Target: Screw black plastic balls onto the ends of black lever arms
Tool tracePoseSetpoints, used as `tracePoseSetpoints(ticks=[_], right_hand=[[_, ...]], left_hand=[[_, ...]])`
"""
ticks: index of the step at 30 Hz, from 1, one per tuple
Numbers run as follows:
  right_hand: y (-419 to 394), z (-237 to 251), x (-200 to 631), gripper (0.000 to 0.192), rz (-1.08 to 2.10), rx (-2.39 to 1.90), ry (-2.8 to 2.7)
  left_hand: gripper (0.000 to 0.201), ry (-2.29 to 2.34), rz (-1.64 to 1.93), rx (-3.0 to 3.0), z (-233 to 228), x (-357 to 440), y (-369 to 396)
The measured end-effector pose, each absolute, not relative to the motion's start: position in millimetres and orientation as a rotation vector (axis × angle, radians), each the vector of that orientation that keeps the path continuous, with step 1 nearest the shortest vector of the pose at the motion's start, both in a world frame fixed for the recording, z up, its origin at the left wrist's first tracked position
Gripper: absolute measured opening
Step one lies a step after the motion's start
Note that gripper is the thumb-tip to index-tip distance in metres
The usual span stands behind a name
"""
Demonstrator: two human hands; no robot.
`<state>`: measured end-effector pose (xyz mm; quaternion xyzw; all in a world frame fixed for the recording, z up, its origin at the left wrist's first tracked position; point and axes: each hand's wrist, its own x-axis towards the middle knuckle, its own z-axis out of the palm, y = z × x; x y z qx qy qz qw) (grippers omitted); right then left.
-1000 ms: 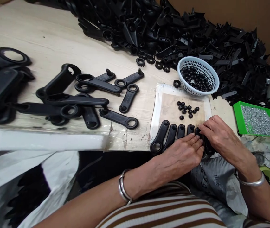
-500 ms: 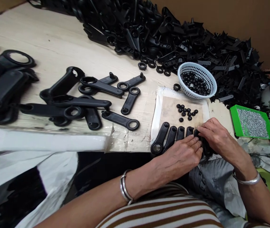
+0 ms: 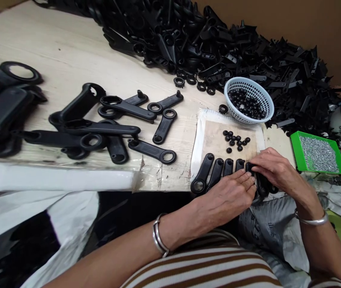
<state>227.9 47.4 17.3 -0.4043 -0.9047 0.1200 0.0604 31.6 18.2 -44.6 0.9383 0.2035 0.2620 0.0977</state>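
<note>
Several black plastic levers point(image 3: 204, 172) lie side by side in a row on a worn brown pad point(image 3: 215, 138) at the table's front edge. My left hand point(image 3: 232, 194) lies flat over the near ends of that row. My right hand point(image 3: 274, 170) pinches the rightmost black lever point(image 3: 262, 186) of the row, fingertips at its far end. A cluster of small black caps point(image 3: 235, 140) sits on the pad just beyond the row.
A white mesh basket point(image 3: 259, 90) of black caps stands behind the pad. A green tray point(image 3: 293, 146) of silver screws is at the right. A big heap of black plastic parts point(image 3: 218, 44) fills the back. Loose levers point(image 3: 122, 122) lie at the left.
My hands stay on the row of levers; the right hand has shifted slightly on the rightmost one. The view has moved a little.
</note>
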Motion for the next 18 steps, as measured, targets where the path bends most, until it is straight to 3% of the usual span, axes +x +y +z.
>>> tracePoseSetpoints(ticks=[5,11,18], right_hand=[[41.8,22.5,231.8,0.036,0.22,-1.234,-2.693],[41.2,17.0,232.0,0.019,0.156,-1.228,-2.628],[42.2,14.3,229.7,0.017,0.211,-1.187,-2.633]], left_hand=[[0.02,0.605,0.797,2.776,-46.8,29.9,16.4],[0.018,0.621,0.8,2.782,-47.0,29.8,16.6],[0.012,0.61,0.786,2.789,-44.6,30.1,17.7]])
